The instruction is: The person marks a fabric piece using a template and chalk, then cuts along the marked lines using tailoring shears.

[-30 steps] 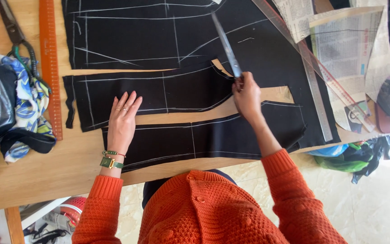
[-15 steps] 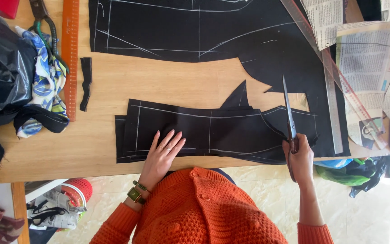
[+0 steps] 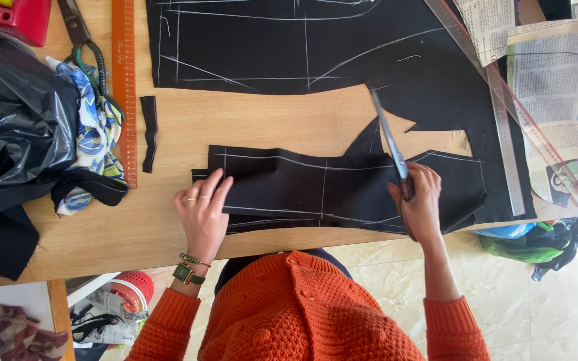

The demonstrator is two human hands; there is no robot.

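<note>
The left hand (image 3: 202,212) lies flat, fingers spread and extended, palm down on the left end of the cut black fabric piece (image 3: 316,190); it grips nothing, and acts as a hold-down so the cloth stays put on the wooden table (image 3: 102,234). The right hand (image 3: 421,204) is closed around the handles of the scissors (image 3: 389,144), w/ blades pointing away from the body, up toward the larger fabric panel (image 3: 289,43). Blade tips sit at a notch where a pointed flap of cloth rises between the two pieces; whether the blades are parted or shut cannot be told at this res. The cut piece lies near the table's front edge, directly ahead of the person's orange sweater (image 3: 302,314), long axis running left-right, chalk lines visible along its length & across it. Placement close to the edge probably keeps both hands within easy reach. A narrow black offcut strip (image 3: 148,134) lies apart to the left, just beside the orange ruler (image 3: 125,87). A clear straightedge (image 3: 503,134) rests on the panel's right side, next to newspaper pattern sheets (image 3: 550,73). A black plastic bag (image 3: 15,113) and patterned blue cloth (image 3: 95,134) occupy the far left; a red object (image 3: 21,20) sits at the top-left corner.
</note>
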